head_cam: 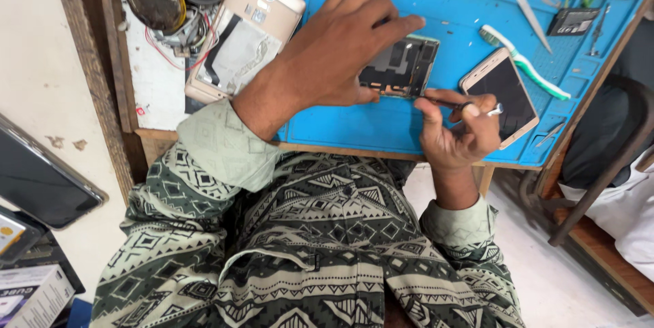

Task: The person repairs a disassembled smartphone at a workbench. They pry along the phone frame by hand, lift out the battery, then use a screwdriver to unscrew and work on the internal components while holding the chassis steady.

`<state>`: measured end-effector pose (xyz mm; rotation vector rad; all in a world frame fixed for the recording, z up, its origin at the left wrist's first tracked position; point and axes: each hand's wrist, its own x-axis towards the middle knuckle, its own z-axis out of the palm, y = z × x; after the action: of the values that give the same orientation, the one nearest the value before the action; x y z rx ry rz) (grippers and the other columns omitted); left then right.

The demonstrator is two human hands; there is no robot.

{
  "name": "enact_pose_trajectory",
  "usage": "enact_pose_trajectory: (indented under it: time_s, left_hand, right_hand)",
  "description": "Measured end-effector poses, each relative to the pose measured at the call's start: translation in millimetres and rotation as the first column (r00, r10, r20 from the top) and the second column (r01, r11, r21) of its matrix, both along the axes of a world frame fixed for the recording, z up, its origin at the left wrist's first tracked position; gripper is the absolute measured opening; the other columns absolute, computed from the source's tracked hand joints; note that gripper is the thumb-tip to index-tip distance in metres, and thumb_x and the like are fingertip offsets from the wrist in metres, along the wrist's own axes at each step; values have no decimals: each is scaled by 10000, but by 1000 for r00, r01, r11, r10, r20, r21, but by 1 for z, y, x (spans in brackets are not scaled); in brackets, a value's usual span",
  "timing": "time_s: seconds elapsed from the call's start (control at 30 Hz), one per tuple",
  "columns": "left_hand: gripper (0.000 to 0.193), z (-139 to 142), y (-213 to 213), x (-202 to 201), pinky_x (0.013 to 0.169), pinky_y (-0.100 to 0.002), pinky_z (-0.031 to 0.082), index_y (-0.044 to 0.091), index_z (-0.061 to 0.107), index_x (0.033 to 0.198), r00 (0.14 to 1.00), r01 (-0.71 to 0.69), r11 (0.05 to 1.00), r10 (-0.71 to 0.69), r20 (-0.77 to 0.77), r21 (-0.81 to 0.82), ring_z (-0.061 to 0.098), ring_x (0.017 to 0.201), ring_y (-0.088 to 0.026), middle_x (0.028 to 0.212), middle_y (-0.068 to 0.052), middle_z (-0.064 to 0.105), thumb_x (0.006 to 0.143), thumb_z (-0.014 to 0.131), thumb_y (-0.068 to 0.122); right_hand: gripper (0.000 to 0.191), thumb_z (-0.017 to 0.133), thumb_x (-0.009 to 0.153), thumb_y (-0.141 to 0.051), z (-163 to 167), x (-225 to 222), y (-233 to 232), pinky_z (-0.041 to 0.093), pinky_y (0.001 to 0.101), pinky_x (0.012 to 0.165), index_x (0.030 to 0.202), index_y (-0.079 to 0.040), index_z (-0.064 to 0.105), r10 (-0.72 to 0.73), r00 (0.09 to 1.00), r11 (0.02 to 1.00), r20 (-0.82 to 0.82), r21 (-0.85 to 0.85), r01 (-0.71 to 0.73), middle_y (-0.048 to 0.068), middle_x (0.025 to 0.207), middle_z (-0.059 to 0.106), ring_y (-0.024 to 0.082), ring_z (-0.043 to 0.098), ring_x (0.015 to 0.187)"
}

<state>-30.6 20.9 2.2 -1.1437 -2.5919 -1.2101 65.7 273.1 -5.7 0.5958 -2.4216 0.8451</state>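
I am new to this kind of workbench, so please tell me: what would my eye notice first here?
First, the two hands at the centre: the left hand presses on an opened phone frame, and the right hand holds a thin metal tool at its edge. Everything lies on a bright blue work mat. A gold phone with a dark screen lies right of the frame, and a gold phone back shell lies to the left.

Matt blue rubbery mat (354,127), rough wooden bench edge (92,76)

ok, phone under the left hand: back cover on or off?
Off. The phone lies on the blue mat with dark internal boards exposed; left hand steadies it, right hand holds a thin tool at its edge.
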Motion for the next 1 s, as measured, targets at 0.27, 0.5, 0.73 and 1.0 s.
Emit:
enact_pose_trajectory:
  time_s: [0.27, 0.5, 0.73, 1.0]
  left_hand:
    - [1014, 8, -1, -1, 907, -449, 434, 114, 550, 1450, 999, 27, 1000, -27, 42, 5, 542, 1125, -300, 1187, -83, 593, 570, 991, 357]
    - [961, 4, 12, 9, 958, -450, 435, 121, 501, 1488, 998, -11, 1000, 10, 62, 16, 539, 1177, -291, 1236, -79, 589, 670, 951, 348]
    - [983, 7, 31, 15, 990, -462, 433, 100, 502, 1467, 996, -74, 992, 80, -49, 103, 525, 1206, -306, 1297, -116, 563, 639, 911, 437]
    - [228, 24, -29, -21, 878, -412, 508, 111, 676, 1072, 882, -471, 840, 443, 161, 270, 663, 993, -251, 1054, -37, 675, 890, 813, 116]
  right_hand:
    - [712, 835, 956, -11, -9, 4, 5, 537, 247, 614, 1373, -216, 295, 69, 993, 988, 97, -146, -54, 141, 1021, 693, 239, 708, 775]
    - [656, 755, 1076, -5, 7, -6, 14, 598, 256, 678, 1424, -210, 238, -51, 991, 947, 123, -310, 87, 173, 1030, 693, 282, 767, 821]
    - [602, 684, 1167, 68, 46, -72, 3, 601, 275, 761, 1475, -197, 240, 113, 987, 946, 111, -317, -73, 196, 1044, 733, 255, 751, 904]
    - [546, 654, 1147, 156, 51, -132, -55, 673, 288, 961, 1420, -93, 252, 258, 956, 949, 139, -225, -223, 200, 1207, 641, 257, 756, 1131]
